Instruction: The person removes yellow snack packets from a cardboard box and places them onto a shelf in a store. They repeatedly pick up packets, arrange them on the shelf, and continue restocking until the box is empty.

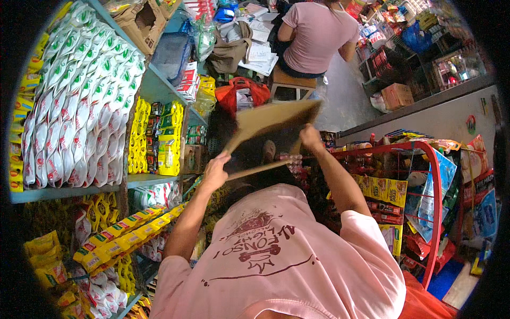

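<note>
In front of my body I hold up a brown cardboard box [276,119], smeared a little by motion. Its far panel is tilted, and a thin near edge runs between my hands. What looks like a foot [269,151] shows in the dark gap between the panel and that edge. My left hand [215,171] is closed on the box's left side. On the right side, my right hand [312,139] grips the box higher up. Most of the fingers on both hands are hidden.
Blue shelves [69,193] with hanging sachet strips [79,101] line the left. A red metal rack [436,212] of packets stands close on my right. Ahead are a red bag [245,93] and a seated person [321,37] on a wooden stool [293,80].
</note>
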Motion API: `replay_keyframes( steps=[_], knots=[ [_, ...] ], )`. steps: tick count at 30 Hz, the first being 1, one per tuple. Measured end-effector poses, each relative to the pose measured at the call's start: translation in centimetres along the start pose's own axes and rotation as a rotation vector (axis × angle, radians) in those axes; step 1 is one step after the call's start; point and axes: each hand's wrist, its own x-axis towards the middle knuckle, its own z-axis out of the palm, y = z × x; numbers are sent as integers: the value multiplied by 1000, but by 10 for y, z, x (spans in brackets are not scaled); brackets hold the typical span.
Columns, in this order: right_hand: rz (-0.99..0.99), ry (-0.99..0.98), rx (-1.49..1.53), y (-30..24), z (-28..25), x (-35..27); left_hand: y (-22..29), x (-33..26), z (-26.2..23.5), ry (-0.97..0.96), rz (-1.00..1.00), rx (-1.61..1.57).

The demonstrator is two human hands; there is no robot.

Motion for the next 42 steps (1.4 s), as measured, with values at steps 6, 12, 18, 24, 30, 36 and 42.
replay_keyframes(
  steps=[6, 12, 18, 24, 30, 36, 42],
  knots=[
    [584, -6, 587, 53, 18, 33, 57, -55, 3, -152, 160, 56],
    [555, 251, 477, -35, -9, -12, 33, -63, 61, 90, 132, 51],
    [887, -30, 1040, -25, 71, -20, 46, -41, 83, 11, 75, 143],
    [900, -262, 1173, -8, 133, 3, 68, 2, 74, 13, 6, -87],
    [830, -462, 968, 91, 227, 125, 15, 0, 61, 13, -372, -181],
    [772, -766, 597, 153, 257, 207, -95, -134, 77, -11, -878, -174],
    [475, -1042, 187, 147, 252, 262, -68, -168, 111, 97, -1232, -245]
  ],
)
